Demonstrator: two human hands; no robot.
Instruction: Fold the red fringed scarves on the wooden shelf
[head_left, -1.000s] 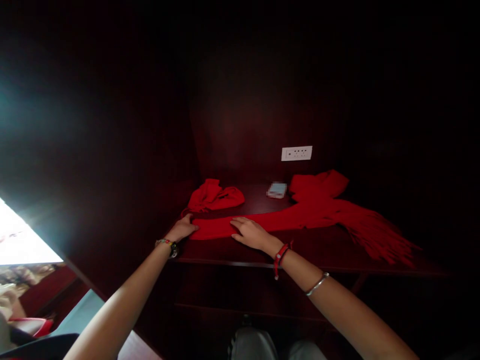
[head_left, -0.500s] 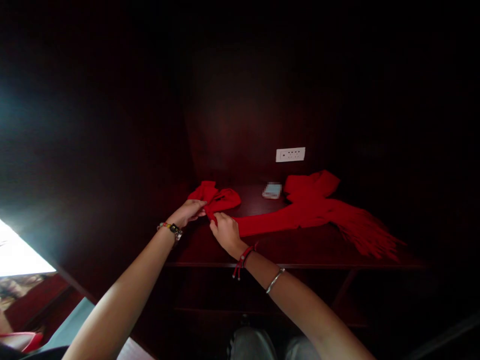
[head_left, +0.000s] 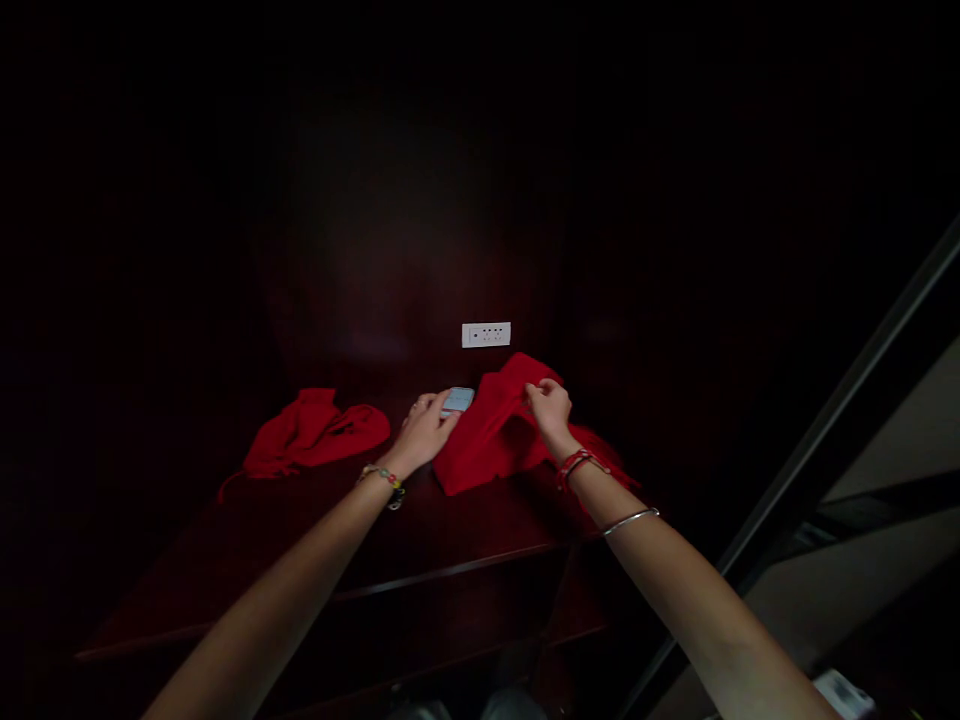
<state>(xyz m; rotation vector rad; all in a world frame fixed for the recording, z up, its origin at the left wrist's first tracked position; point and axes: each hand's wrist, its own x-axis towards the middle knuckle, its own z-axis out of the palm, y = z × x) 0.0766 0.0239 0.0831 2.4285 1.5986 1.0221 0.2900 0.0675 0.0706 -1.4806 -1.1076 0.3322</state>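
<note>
Now left hand (head_left: 425, 432) holds illegibly marked object (head_left: 459, 399); right hand (head_left: 551, 407) pinches scarf (head_left: 478, 442).

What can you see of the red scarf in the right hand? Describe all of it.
The red scarf is plain, soft-looking cloth with a fringe on the right, partly hidden behind the right forearm. It rests bunched on the dark shelf, a raised fold arching up, below and in front of the white socket. The right hand pinches it near the top.

No legible text or numbers
</note>
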